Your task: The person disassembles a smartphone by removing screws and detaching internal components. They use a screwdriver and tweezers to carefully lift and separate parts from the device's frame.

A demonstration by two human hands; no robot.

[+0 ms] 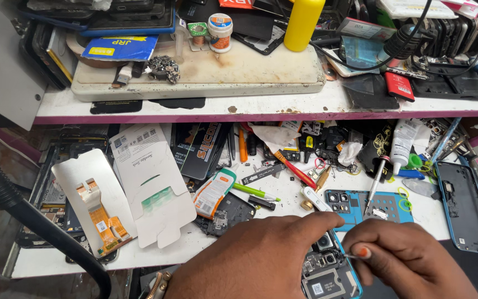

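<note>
Nearest the camera, the left hand [261, 260] lies flat, fingers spread and pressing on an opened phone [327, 271] with a blue frame. Just right of those fingers, the right hand [410, 260] pinches a thin metal tool [351, 256], its tip over the phone's exposed parts. Beyond the fingertips, on the white surface [283, 194], lie a blue back cover [369, 206] and a red-handled screwdriver [297, 171]. Farther off, a yellow bottle [304, 22] stands on the shelf.
</note>
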